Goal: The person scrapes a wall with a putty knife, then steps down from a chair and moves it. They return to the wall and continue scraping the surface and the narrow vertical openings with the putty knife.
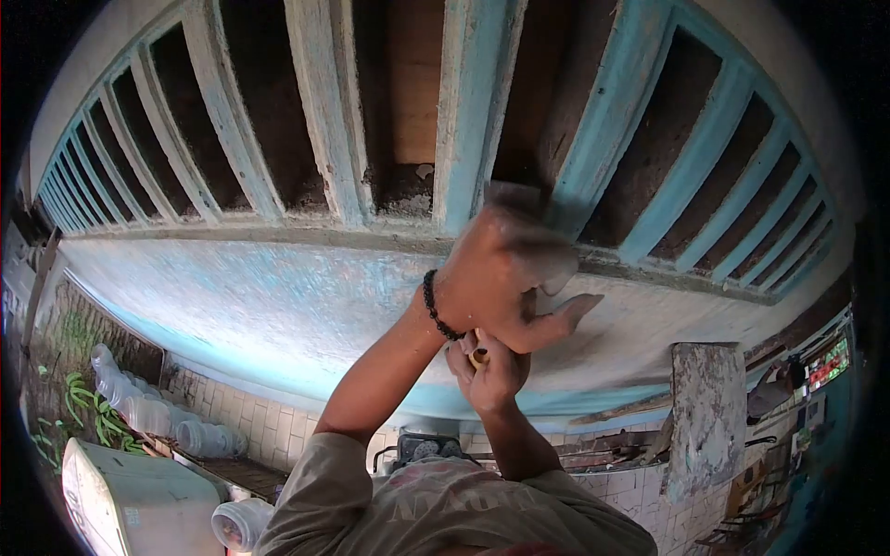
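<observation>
Handle (476, 360), probably light and stiff, best gripped round its shaft, is sitting in the closed right hand (498, 377) below the slatted frame's (468, 130) lower edge, the left hand (505, 273) blurring above, its hold unclear.

Strong fisheye distortion bows the bars (484, 111) and blackens the corners. Bright light at left glares off the wall (352, 310); the gaps above are dim, deeply shadowed. The left grip (505, 278) is blurred.
</observation>
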`<state>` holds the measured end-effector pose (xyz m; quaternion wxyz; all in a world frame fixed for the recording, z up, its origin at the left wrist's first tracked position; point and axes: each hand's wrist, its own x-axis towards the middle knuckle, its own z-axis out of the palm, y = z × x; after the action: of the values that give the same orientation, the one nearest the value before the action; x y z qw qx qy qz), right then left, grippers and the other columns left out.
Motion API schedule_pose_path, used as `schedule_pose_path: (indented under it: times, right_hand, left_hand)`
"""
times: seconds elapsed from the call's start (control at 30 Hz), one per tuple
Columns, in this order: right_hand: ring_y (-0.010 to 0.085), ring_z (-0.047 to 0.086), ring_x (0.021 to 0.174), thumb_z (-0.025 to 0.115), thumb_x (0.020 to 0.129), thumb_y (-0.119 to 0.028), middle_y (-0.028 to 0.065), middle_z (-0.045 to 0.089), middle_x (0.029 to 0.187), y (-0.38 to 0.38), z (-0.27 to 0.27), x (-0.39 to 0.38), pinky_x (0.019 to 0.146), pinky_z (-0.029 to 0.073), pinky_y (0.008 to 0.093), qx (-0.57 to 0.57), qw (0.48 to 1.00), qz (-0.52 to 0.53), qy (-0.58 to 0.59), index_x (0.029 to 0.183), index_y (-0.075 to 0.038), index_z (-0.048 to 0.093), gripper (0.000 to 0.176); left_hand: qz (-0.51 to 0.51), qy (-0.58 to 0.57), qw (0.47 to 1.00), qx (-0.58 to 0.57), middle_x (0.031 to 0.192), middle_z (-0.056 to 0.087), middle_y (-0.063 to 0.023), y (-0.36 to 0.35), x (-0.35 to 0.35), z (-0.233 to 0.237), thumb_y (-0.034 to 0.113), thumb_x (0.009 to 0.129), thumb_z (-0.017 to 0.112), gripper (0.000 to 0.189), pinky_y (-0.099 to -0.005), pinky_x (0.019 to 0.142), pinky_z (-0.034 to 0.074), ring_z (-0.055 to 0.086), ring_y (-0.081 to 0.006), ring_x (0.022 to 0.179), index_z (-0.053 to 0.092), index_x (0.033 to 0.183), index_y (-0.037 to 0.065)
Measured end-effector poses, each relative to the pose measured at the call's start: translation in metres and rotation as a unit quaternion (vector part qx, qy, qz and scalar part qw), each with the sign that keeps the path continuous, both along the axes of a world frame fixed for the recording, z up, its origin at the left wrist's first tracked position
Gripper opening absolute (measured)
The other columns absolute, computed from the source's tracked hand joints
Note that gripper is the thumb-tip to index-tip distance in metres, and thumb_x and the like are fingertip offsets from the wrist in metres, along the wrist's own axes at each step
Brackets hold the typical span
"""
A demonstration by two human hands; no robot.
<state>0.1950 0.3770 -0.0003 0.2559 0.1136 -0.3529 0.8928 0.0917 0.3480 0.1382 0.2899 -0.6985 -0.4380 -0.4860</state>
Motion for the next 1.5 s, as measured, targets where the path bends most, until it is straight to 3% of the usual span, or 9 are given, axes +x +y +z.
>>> schedule_pose_path:
  times: [0.13, 0.3, 0.4, 0.47, 0.57, 0.9, 1.07, 1.13, 1.5]
  right_hand:
    - [0.0116, 0.034, 0.044, 0.049, 0.104, -0.012, 0.0044, 0.052, 0.083, -0.003, -0.003, 0.007, 0.043, 0.029, 0.0288, 0.06, 0.998, -0.011, -0.029, 0.103, -0.009, 0.056, 0.008]
    - [0.0121, 0.034, 0.045, 0.051, 0.105, -0.011, 0.0045, 0.053, 0.084, -0.005, -0.021, 0.008, 0.044, 0.029, 0.0284, -0.08, 0.995, 0.018, -0.051, 0.104, -0.009, 0.056, 0.006]
    - [0.0123, 0.038, 0.049, 0.05, 0.105, -0.008, 0.004, 0.052, 0.085, -0.009, -0.004, 0.017, 0.045, 0.03, 0.0274, -0.034, 0.997, 0.013, -0.063, 0.106, -0.009, 0.057, 0.006]
    - [0.0123, 0.044, 0.058, 0.051, 0.104, -0.006, 0.0031, 0.052, 0.087, -0.005, -0.031, 0.002, 0.045, 0.031, 0.0274, 0.163, 0.979, -0.119, 0.003, 0.111, -0.01, 0.056, 0.009]
    - [0.0109, 0.05, 0.072, 0.053, 0.103, -0.003, 0.0018, 0.054, 0.093, -0.003, -0.034, 0.0, 0.048, 0.035, 0.0254, 0.145, 0.983, -0.087, 0.065, 0.121, -0.012, 0.052, 0.02]
    - [0.0128, 0.053, 0.097, 0.055, 0.105, -0.027, 0.0077, 0.055, 0.117, 0.002, -0.002, -0.003, 0.086, 0.046, 0.0318, 0.348, 0.876, -0.329, 0.055, 0.144, 0.002, 0.036, 0.052]
    - [0.0189, 0.055, 0.101, 0.047, 0.105, -0.029, 0.0138, 0.056, 0.118, 0.012, -0.006, 0.001, 0.09, 0.045, 0.0348, 0.326, 0.913, -0.241, 0.05, 0.142, 0.007, 0.037, 0.053]
    - [0.0227, 0.056, 0.095, 0.045, 0.102, -0.012, 0.0182, 0.057, 0.109, 0.017, -0.004, -0.001, 0.085, 0.047, 0.0378, 0.33, 0.911, -0.236, 0.071, 0.138, 0.007, 0.039, 0.042]
    - [0.0226, 0.051, 0.112, 0.043, 0.105, -0.025, 0.0183, 0.048, 0.131, 0.009, -0.005, -0.001, 0.1, 0.042, 0.0375, 0.272, 0.93, -0.232, 0.08, 0.149, 0.009, 0.027, 0.058]
  left_hand:
    - [-0.027, -0.036, 0.999, 0.011, 0.053, 0.045, -0.0045, 0.0, 0.002, -0.001, 0.025, 0.07, 0.077, 0.035, -0.0375, 0.055, 0.036, 0.045, -0.0272, 0.048, 0.048, 0.055, 0.012]
    - [-0.001, -0.023, 1.0, -0.002, 0.051, 0.043, -0.0034, 0.005, 0.003, -0.014, 0.027, 0.067, 0.077, 0.034, -0.0383, 0.054, 0.033, 0.04, -0.0271, 0.046, 0.048, 0.055, 0.013]
    - [-0.017, -0.031, 0.999, 0.01, 0.051, 0.042, -0.0027, 0.005, 0.0, -0.014, 0.028, 0.065, 0.077, 0.034, -0.0383, 0.054, 0.031, 0.039, -0.0265, 0.046, 0.048, 0.055, 0.014]
    - [-0.032, -0.039, 0.998, 0.031, 0.051, 0.041, -0.0022, 0.004, 0.0, -0.018, 0.028, 0.064, 0.076, 0.033, -0.038, 0.053, 0.03, 0.039, -0.0259, 0.046, 0.047, 0.055, 0.014]
    - [-0.042, -0.036, 0.998, 0.035, 0.051, 0.041, -0.0017, 0.004, -0.001, -0.016, 0.029, 0.063, 0.075, 0.033, -0.0376, 0.053, 0.029, 0.038, -0.0247, 0.045, 0.046, 0.055, 0.015]
    - [-0.129, -0.075, 0.987, 0.065, 0.051, 0.041, -0.001, 0.004, -0.003, -0.021, 0.041, 0.073, 0.072, 0.042, -0.0356, 0.048, 0.027, 0.041, -0.0225, 0.042, 0.045, 0.055, 0.013]
    - [-0.116, -0.072, 0.985, 0.105, 0.052, 0.041, -0.0035, 0.007, -0.002, -0.03, 0.045, 0.075, 0.071, 0.046, -0.0359, 0.046, 0.026, 0.041, -0.0228, 0.041, 0.048, 0.054, 0.011]
    - [-0.103, -0.059, 0.989, 0.086, 0.052, 0.041, -0.0031, 0.008, -0.002, -0.025, 0.045, 0.074, 0.071, 0.045, -0.0362, 0.046, 0.025, 0.041, -0.023, 0.041, 0.048, 0.055, 0.011]
    - [-0.069, 0.002, 0.996, 0.053, 0.054, 0.042, -0.0009, 0.014, -0.005, -0.014, 0.045, 0.069, 0.071, 0.042, -0.0381, 0.051, 0.025, 0.039, -0.023, 0.043, 0.046, 0.057, 0.014]
